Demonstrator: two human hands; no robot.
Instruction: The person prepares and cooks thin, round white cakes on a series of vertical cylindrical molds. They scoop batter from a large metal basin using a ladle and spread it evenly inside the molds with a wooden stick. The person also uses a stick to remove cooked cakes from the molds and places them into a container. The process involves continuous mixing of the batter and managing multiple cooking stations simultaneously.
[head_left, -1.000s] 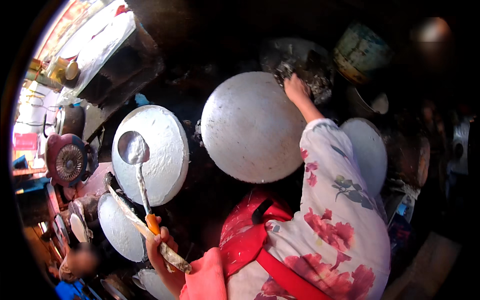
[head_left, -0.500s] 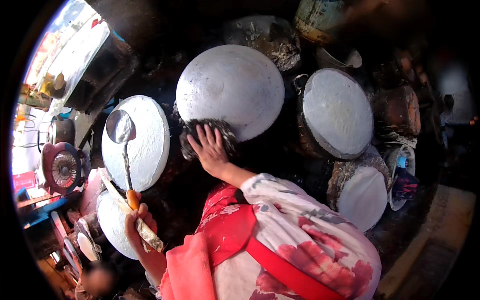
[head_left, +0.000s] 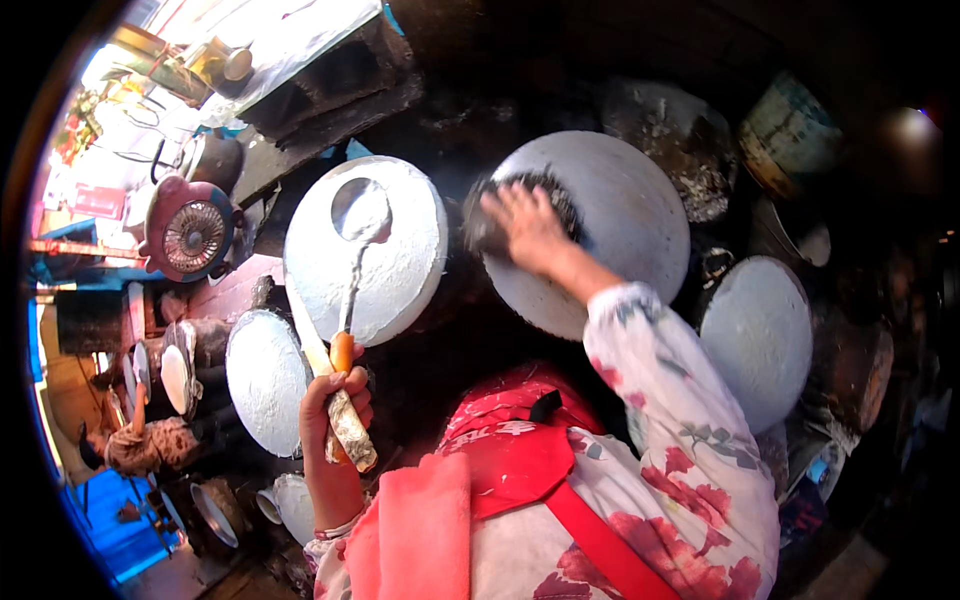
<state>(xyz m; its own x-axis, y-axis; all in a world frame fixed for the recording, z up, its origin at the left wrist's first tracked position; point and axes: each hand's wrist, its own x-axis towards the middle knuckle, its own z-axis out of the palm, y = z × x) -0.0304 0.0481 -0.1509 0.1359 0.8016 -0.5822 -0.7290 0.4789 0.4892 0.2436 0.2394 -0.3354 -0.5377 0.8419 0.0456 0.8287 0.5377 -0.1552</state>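
Observation:
My left hand (head_left: 338, 400) is closed round two handles. One is a metal ladle (head_left: 352, 275) with an orange grip, its bowl smeared with white batter. The other is a long pale flat stick, like a spatula (head_left: 318, 345), with a batter-crusted lower end. Behind the ladle's bowl lies a round pan coated in white batter (head_left: 415, 235). My right hand (head_left: 530, 228) presses a dark shaggy scrubbing pad (head_left: 488, 225) against the left part of a bare grey round griddle (head_left: 630, 215). Its fingers lie spread over the pad, and the palm's underside is hidden.
Other white-coated round pans stand at the left (head_left: 262, 380) and right (head_left: 760, 340). A small fan (head_left: 193, 238) sits at the left. A crusted bucket (head_left: 790, 140) stands at the far right. A co-worker (head_left: 155, 445) is at the far left.
My right hand has moved the scrubbing pad from the griddle's lower left edge up to its upper left. The whole view has turned. My left hand keeps the ladle and spatula.

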